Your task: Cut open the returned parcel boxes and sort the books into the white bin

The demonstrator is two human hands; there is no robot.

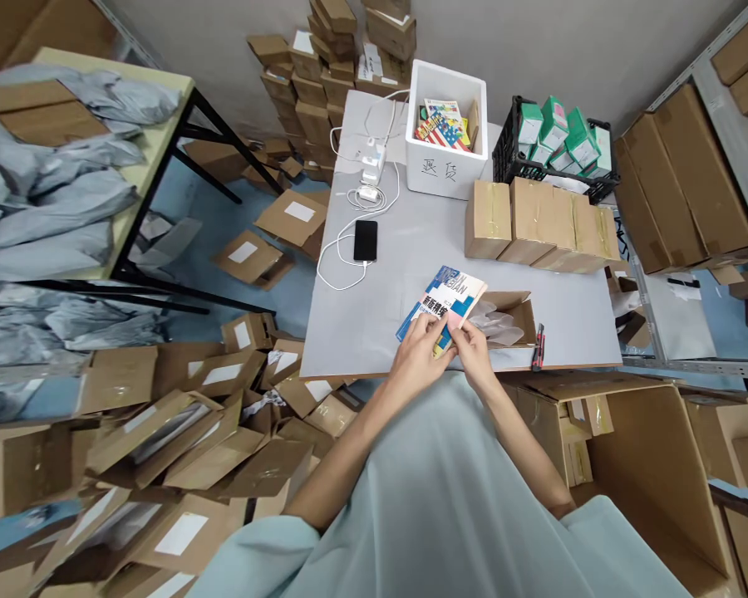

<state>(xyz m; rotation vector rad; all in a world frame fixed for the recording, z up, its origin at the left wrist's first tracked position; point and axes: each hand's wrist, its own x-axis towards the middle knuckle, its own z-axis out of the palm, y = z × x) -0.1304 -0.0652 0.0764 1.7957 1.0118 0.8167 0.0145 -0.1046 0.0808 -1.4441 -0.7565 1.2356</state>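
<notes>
A blue, white and yellow book with printed characters on its cover is held just above the table's front edge. My left hand grips its lower left part. At its lower right edge, my right hand has thumb and fingers closed on the book too. Right of my hands lies an open small cardboard box with crumpled clear plastic wrap in it. A red and black utility knife rests beside that box.
On the grey table are a charging phone, a power strip, a white foam box of booklets, a row of taped boxes and a black crate. Discarded cartons cover the floor leftward; a large open carton stands right.
</notes>
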